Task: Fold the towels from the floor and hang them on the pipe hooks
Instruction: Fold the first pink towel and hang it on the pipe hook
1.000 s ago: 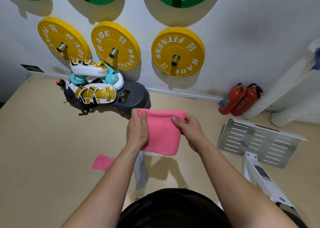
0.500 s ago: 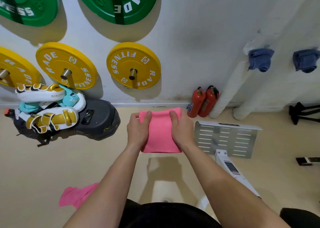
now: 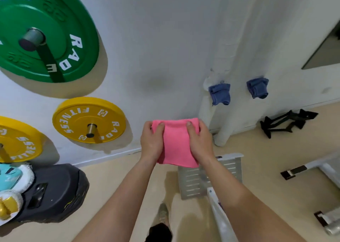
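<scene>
Holding the folded pink towel (image 3: pixel 176 144) up in the air, the left hand (image 3: pixel 151 142) and right hand (image 3: pixel 199 142) each pinch one side. The white pipes (image 3: pixel 211 113) with blue towels (image 3: pixel 219 94) stand up and right, nearer the right hand.

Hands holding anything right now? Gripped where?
Both hands hold the folded pink towel: left hand on its left edge, right hand on its right edge, thumbs near the top fold.

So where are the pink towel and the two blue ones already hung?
pink towel (image 3: pixel 176 146), head view, middle of the cloth.
left blue towel (image 3: pixel 220 94), head view, its front fold.
right blue towel (image 3: pixel 257 87), head view, its front fold.
</scene>
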